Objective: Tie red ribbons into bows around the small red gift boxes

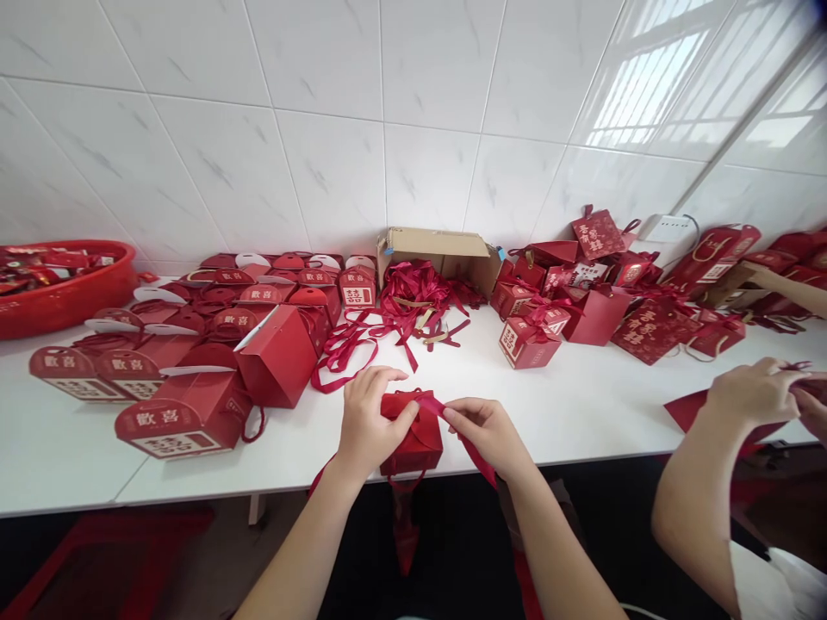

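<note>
A small red gift box (413,443) sits at the table's front edge, right before me. A red ribbon (432,405) lies across its top, and the loose length hangs down on the right past the table edge. My right hand (484,435) pinches this ribbon between thumb and fingertips, just right of the box. My left hand (371,422) is at the box's left side, thumb and forefinger spread apart. Its thumb tip touches the box top by the ribbon; whether it presses the ribbon down cannot be made out.
Red boxes (181,413) crowd the left, beside a red basin (65,293) of small packets. An open carton (439,241) spills ribbons at the wall. A tied box (530,340) and several bags stand right. A co-worker's hands (749,392) work at the right.
</note>
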### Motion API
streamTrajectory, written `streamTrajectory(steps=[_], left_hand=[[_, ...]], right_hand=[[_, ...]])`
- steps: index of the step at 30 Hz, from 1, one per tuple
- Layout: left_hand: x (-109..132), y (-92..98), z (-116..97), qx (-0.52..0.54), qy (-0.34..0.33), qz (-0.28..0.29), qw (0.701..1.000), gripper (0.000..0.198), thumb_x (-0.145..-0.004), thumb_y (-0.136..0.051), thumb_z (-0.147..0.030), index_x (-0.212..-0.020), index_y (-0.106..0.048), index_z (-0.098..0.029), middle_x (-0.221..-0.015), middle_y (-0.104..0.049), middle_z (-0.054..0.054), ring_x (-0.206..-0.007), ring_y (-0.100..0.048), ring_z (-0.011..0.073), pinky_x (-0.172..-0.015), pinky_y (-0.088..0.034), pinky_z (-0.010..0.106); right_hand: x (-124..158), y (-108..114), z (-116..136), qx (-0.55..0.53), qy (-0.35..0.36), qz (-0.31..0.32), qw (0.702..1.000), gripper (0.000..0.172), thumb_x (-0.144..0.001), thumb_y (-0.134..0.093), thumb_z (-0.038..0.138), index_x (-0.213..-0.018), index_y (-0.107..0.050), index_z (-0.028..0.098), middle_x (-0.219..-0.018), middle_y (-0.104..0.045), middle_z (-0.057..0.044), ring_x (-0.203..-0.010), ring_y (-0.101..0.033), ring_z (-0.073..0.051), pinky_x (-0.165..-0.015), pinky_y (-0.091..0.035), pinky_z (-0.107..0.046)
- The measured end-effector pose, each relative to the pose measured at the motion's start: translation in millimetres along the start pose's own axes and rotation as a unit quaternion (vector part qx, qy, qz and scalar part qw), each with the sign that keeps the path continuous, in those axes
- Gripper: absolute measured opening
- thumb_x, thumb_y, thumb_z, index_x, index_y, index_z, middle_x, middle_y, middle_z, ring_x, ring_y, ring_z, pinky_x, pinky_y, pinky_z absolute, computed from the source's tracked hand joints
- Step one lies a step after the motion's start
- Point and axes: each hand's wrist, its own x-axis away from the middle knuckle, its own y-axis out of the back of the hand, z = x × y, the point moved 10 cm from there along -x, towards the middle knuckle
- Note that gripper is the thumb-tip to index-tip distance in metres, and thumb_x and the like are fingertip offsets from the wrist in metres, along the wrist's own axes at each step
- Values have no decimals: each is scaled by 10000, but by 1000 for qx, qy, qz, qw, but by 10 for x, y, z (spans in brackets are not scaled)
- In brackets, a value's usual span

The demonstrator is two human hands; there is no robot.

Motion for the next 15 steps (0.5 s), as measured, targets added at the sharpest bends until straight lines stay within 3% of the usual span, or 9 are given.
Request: streamTrajectory(steps=[4, 9, 12, 15], left_hand=[[32, -7, 20, 16, 19, 7, 1000, 215, -764, -606, -187, -972, -551, -207, -968, -634, 37, -963, -585, 233, -871, -398, 377], [95, -4, 112, 78, 50, 51, 994, 253, -750, -557, -172, -1000, -543, -213, -1012, -617, 45, -988, -560, 232, -895, -391, 380], [215, -31, 450, 147, 147, 81, 975, 250, -749, -537, -221, -998, -528, -216, -1026, -597, 49, -985, -545, 226, -898, -399, 371], [413, -161, 818, 173, 264, 121, 941, 194, -763, -584, -369, -868, -540, -211, -909, -599, 31, -894, -555, 213, -818, -423, 338]], right_hand=[[-84, -163, 12, 57, 64, 2, 996, 351, -780, -649, 337, -1100, -695, 200, -601, -586, 32, -549, -498, -110, -586, -438, -264], [-119, -306, 103, 91, 125, -43, 987, 177, -828, -568, 274, -829, -721, 186, -756, -669, -32, -675, -563, -153, -644, -454, -282], [-94, -306, 114, 93, 140, -69, 983, 173, -847, -548, 285, -832, -692, 188, -854, -660, -51, -705, -562, -156, -667, -458, -286], [-67, -361, 115, 72, 156, -46, 984, 171, -876, -515, 288, -863, -662, 202, -916, -667, -49, -780, -594, -162, -725, -472, -284]])
